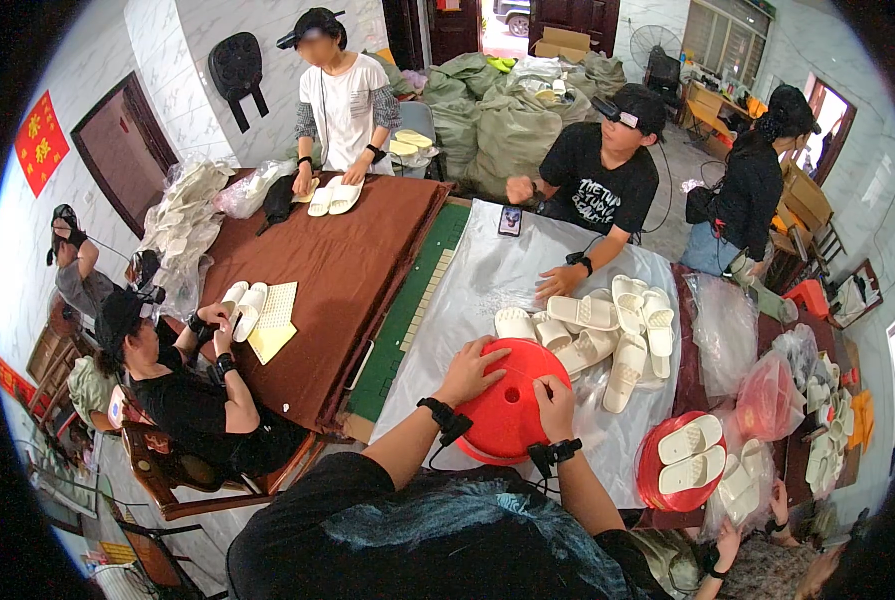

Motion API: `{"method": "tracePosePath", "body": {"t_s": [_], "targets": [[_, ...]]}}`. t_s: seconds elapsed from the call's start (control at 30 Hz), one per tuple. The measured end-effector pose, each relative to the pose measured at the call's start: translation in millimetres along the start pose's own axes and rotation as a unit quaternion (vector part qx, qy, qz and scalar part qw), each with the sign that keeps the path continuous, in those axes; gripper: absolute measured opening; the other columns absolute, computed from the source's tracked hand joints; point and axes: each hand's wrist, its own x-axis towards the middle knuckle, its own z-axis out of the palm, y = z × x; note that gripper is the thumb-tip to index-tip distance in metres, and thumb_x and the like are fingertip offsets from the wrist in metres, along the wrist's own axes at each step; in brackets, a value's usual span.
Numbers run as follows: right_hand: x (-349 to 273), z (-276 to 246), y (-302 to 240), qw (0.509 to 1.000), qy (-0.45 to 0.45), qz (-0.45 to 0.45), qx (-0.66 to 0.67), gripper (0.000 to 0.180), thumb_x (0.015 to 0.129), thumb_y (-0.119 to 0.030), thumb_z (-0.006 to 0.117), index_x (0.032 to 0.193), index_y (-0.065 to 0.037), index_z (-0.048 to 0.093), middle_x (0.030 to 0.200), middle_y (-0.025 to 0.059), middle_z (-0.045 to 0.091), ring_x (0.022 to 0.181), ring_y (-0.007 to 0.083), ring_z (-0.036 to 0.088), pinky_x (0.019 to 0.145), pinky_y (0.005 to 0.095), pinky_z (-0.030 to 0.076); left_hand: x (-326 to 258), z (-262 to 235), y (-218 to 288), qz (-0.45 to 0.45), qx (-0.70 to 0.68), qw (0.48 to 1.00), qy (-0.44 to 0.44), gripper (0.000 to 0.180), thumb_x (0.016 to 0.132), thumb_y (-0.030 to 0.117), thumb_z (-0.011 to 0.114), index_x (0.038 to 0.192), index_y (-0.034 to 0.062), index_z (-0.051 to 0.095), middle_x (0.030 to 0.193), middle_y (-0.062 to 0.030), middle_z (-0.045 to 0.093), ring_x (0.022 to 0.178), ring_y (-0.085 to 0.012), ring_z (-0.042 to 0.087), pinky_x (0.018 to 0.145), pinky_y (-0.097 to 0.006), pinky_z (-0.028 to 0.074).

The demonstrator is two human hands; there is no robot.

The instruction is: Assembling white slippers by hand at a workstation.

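A round red plastic stool (499,420) with a hole in its middle is directly in front of me, at the near edge of the plastic-covered table (437,345). My left hand (470,372) grips its upper left rim, fingers over the edge. On the right rim, my right hand (554,408) is closed round the edge with the thumb on top. The stool's underside and legs are hidden. Just beyond it lies a loose heap of cream slippers (583,312).
Across the table a person in black (607,165) rests a hand beside the slippers, near a phone (510,221). At right, another red stool (650,480) bears slippers; someone's hands hold bagged ones (739,490). Two people handle slippers at the brown-covered table (352,290).
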Motion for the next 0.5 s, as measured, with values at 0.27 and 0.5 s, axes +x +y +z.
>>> {"method": "tracePosePath", "body": {"t_s": [0.27,0.5], "targets": [[-0.1,-0.3,-1.6,1.000,-0.001,-0.001,0.002,0.014,0.091,-0.011,0.064,0.086,0.002,0.064,0.069,0.0102,0.061,0.062,0.0144,0.057,0.060,0.0298,0.045,-0.3,-0.5,0.0,0.005,-0.006,1.000,0.005,0.045,0.084,0.029,0.071,0.127,0.0195,0.064,0.135,-0.0149,0.051,0.119,-0.0369,0.052,0.102,-0.045,0.044],[0.3,-1.0,-2.1,1.000,-0.002,-0.003,0.001,0.014,0.091,-0.011,0.063,0.086,0.002,0.063,0.069,0.0105,0.061,0.063,0.0151,0.057,0.061,0.0300,0.046,0.4,0.9,-0.9,0.006,-0.009,1.000,0.007,0.045,0.083,0.029,0.071,0.127,0.0197,0.065,0.135,-0.0158,0.051,0.119,-0.0371,0.052,0.102,-0.045,0.044]]}}
